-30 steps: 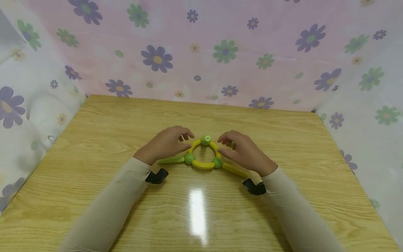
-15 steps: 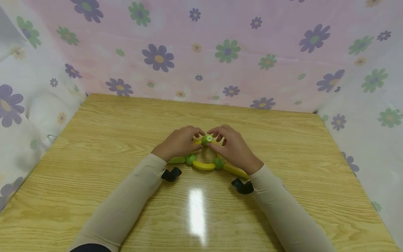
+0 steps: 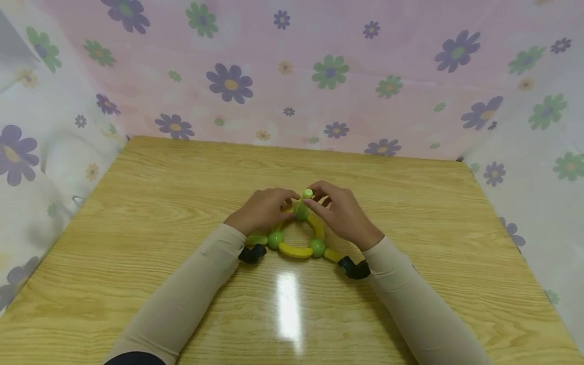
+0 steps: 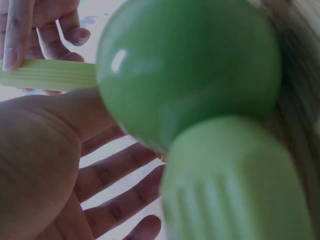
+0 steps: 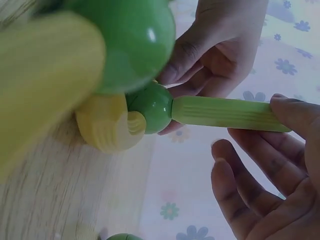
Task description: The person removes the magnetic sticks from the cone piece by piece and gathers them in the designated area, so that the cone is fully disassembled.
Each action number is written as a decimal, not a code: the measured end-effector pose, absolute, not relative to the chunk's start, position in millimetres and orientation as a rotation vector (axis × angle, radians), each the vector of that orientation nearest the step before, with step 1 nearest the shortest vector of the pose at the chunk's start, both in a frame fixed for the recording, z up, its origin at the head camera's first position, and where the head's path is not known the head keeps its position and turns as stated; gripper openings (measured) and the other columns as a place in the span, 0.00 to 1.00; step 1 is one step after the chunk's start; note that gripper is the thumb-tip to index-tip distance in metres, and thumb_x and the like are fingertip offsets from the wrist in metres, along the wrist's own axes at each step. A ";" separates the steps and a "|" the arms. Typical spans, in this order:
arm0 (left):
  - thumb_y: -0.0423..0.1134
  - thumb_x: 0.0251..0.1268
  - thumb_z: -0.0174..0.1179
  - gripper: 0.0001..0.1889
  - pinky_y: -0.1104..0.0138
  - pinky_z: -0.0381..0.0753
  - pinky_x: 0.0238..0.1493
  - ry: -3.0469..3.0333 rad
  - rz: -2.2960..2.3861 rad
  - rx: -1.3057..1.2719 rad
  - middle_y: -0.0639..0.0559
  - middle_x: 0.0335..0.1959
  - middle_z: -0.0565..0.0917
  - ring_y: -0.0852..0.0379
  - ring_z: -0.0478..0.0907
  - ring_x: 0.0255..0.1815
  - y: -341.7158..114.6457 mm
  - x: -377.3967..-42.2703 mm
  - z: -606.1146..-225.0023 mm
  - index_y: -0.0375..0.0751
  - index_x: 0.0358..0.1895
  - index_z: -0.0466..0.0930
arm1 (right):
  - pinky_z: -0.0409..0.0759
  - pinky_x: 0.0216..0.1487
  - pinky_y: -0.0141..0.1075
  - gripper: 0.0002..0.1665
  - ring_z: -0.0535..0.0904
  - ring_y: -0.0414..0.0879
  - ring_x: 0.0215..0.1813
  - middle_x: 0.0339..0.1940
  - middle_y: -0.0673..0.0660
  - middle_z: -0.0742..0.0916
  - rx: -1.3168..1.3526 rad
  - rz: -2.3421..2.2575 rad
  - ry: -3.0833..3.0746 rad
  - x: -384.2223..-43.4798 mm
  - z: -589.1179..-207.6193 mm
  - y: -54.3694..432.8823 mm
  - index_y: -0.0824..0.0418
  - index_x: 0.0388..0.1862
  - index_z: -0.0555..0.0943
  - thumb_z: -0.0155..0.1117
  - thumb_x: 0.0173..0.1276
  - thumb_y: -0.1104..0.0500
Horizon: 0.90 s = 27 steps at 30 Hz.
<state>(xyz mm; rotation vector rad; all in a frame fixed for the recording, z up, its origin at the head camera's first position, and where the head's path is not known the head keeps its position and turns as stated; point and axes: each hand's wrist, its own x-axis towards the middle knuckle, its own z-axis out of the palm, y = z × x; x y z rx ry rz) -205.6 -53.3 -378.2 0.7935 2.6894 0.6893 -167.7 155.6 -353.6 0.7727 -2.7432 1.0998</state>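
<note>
A toy ring of yellow curved sticks [image 3: 295, 252] and green balls lies on the wooden table. Upright from its far ball [image 3: 301, 212] rises a light green ribbed stick [image 5: 225, 113]. My right hand [image 3: 341, 210] pinches that stick's upper end between thumb and fingers. On the other side, my left hand [image 3: 266, 210] has thumb and fingers about the far ball, as the right wrist view shows. Two nearer balls, left [image 3: 276, 240] and right [image 3: 317, 247], each carry an outward straight stick, light green [image 4: 230, 185] on the left and yellow [image 5: 45, 85] on the right.
Black wrist cameras, left [image 3: 252, 254] and right [image 3: 353, 267], overlap the outer sticks in the head view. The wooden table [image 3: 182, 172] runs back to a pink flowered backdrop [image 3: 283, 86], with white flowered sheets at both sides.
Both hands have come in from the sides to the far ball and its upright stick. The ring has shifted slightly toward me, and more of the stick's length shows.
</note>
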 end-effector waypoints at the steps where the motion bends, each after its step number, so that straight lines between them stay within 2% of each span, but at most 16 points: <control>1: 0.51 0.69 0.63 0.24 0.56 0.78 0.59 2.687 0.689 0.794 0.53 0.54 0.85 0.54 0.81 0.55 -53.0 -204.9 -378.8 0.52 0.66 0.77 | 0.84 0.45 0.42 0.13 0.85 0.47 0.46 0.44 0.55 0.89 0.775 1.113 -2.741 -167.6 -353.7 155.7 0.59 0.53 0.80 0.63 0.74 0.56; 7: 0.54 0.67 0.65 0.22 0.57 0.80 0.54 2.669 0.680 0.839 0.55 0.48 0.86 0.57 0.83 0.48 -49.8 -203.5 -381.8 0.52 0.61 0.81 | 0.84 0.49 0.45 0.12 0.86 0.48 0.47 0.45 0.56 0.89 0.766 1.175 -2.736 -167.0 -354.5 156.2 0.60 0.53 0.80 0.62 0.74 0.57; 16: 0.54 0.67 0.64 0.18 0.58 0.80 0.55 2.655 0.741 0.816 0.57 0.49 0.87 0.57 0.83 0.51 -47.5 -201.6 -382.3 0.54 0.56 0.83 | 0.85 0.48 0.45 0.14 0.87 0.50 0.48 0.48 0.57 0.89 0.723 1.181 -2.742 -166.5 -353.2 156.5 0.60 0.55 0.78 0.58 0.77 0.55; 27: 0.53 0.67 0.65 0.17 0.60 0.80 0.53 2.671 0.719 0.781 0.56 0.47 0.87 0.58 0.82 0.49 -47.0 -199.8 -380.4 0.54 0.55 0.84 | 0.85 0.47 0.46 0.13 0.88 0.51 0.48 0.49 0.57 0.88 0.739 1.204 -2.738 -167.7 -353.0 157.6 0.59 0.55 0.78 0.57 0.78 0.56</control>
